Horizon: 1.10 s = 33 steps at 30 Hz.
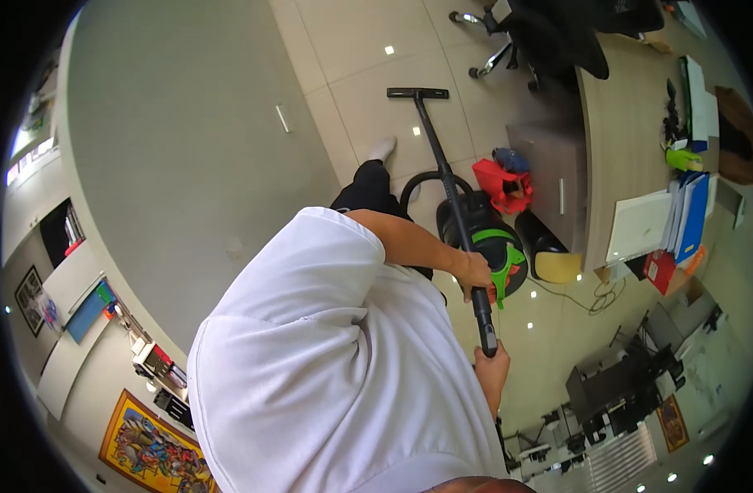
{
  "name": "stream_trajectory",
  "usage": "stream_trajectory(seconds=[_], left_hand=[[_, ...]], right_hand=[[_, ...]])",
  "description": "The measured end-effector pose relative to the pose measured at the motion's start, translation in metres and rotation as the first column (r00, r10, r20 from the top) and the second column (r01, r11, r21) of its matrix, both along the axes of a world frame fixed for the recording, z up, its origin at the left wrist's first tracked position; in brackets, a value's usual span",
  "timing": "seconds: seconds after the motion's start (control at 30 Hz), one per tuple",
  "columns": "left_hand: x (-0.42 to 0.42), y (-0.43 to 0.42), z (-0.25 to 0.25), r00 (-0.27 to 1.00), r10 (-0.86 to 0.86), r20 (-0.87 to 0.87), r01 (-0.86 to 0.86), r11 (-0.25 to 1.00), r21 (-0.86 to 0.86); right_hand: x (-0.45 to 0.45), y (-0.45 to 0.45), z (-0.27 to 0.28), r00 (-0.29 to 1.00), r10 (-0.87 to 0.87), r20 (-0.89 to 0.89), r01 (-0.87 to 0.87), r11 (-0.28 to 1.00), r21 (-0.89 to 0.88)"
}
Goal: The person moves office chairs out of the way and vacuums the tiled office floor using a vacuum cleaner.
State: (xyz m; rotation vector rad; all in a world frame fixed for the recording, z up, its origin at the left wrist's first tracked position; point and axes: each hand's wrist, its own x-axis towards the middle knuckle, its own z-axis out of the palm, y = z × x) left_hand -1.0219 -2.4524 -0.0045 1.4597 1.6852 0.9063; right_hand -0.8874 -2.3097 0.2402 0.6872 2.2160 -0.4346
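Note:
My left hand wraps around the black tube of a vacuum cleaner wand, a little below its grip. My right hand closes around the end of the wand's handle, partly hidden by my white shirt. At the far end, the flat black floor head lies on the tiles. Beside the wand stands the vacuum cleaner's black and green canister, with a curved black hose next to it. One of my feet, in a light sock, shows near the wand.
A large grey panel rises on my left. A red bag stands near the canister and a wooden desk with folders. An office chair is at the top. A cable lies on the tiled floor.

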Motion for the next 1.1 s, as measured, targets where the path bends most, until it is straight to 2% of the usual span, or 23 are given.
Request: stream_trajectory(seconds=[0.07,0.17,0.23,0.27,0.3,0.33,0.37,0.4,0.53,0.6,0.73,0.8,0.87,0.9,0.97,1.03,1.07,1.1], left_hand=[[-0.011,0.004,0.027,0.998,-0.063,0.018,0.063,0.998,0.015],[-0.042,-0.022,0.007,0.999,0.054,0.001,-0.054,0.998,-0.032],[-0.076,-0.061,-0.025,0.972,0.201,-0.122,-0.209,0.976,-0.055],[-0.099,-0.087,-0.036,0.941,0.269,-0.206,-0.299,0.944,-0.136],[-0.117,-0.113,-0.070,0.866,0.407,-0.291,-0.404,0.912,0.072],[-0.136,-0.138,-0.078,0.825,0.503,-0.257,-0.512,0.858,0.035],[-0.157,-0.165,-0.089,0.797,0.510,-0.325,-0.537,0.844,0.007],[-0.168,-0.172,-0.098,0.768,0.509,-0.389,-0.556,0.831,-0.009],[-0.144,-0.138,-0.102,0.740,0.493,-0.458,-0.568,0.822,-0.032],[-0.122,-0.113,-0.089,0.815,0.402,-0.418,-0.480,0.872,-0.098],[-0.021,-0.032,-0.070,0.879,0.307,-0.365,-0.374,0.919,-0.128],[0.040,0.011,-0.064,0.912,0.280,-0.301,-0.305,0.951,-0.040],[0.088,0.048,-0.031,0.971,0.151,-0.186,-0.170,0.981,-0.090],[0.110,0.064,-0.012,0.973,0.106,-0.203,-0.117,0.992,-0.043],[0.138,0.092,0.005,0.971,0.053,-0.232,-0.053,0.999,0.008],[0.156,0.117,0.012,0.997,-0.016,-0.078,0.021,0.998,0.061],[0.158,0.119,0.011,0.997,-0.018,-0.079,0.022,0.998,0.059],[0.152,0.117,0.005,0.990,0.065,-0.124,-0.055,0.995,0.080]], right_hand=[[-0.008,0.003,0.013,0.997,-0.069,0.022,0.069,0.997,0.024],[-0.041,-0.014,-0.015,0.996,0.053,-0.076,-0.052,0.998,0.026],[-0.075,-0.040,-0.061,0.992,0.040,-0.118,-0.044,0.999,-0.030],[-0.088,-0.053,-0.097,0.968,0.096,-0.233,-0.107,0.994,-0.033],[-0.123,-0.082,-0.109,0.983,0.107,-0.150,-0.112,0.993,-0.025],[-0.145,-0.103,-0.124,0.981,0.124,-0.147,-0.132,0.990,-0.043],[-0.164,-0.121,-0.138,0.979,0.141,-0.145,-0.150,0.987,-0.058],[-0.184,-0.142,-0.142,0.970,0.184,-0.159,-0.183,0.983,0.022],[-0.154,-0.107,-0.145,0.974,0.158,-0.160,-0.152,0.987,0.045],[-0.133,-0.092,-0.138,0.976,0.149,-0.161,-0.147,0.989,0.021],[-0.018,-0.019,-0.113,0.980,0.114,-0.164,-0.111,0.993,0.025],[0.044,0.016,-0.092,0.997,0.050,-0.064,-0.049,0.999,0.019],[0.088,0.037,-0.053,0.995,-0.097,0.013,0.098,0.992,-0.080],[0.117,0.053,-0.035,0.996,-0.093,0.014,0.094,0.993,-0.069],[0.145,0.066,-0.008,0.995,-0.099,0.004,0.099,0.994,-0.056],[0.147,0.063,0.029,0.927,-0.360,0.101,0.367,0.929,-0.054],[0.149,0.071,0.026,0.927,-0.362,0.100,0.368,0.928,-0.056],[0.146,0.080,0.017,0.952,-0.292,0.093,0.296,0.955,-0.028]])
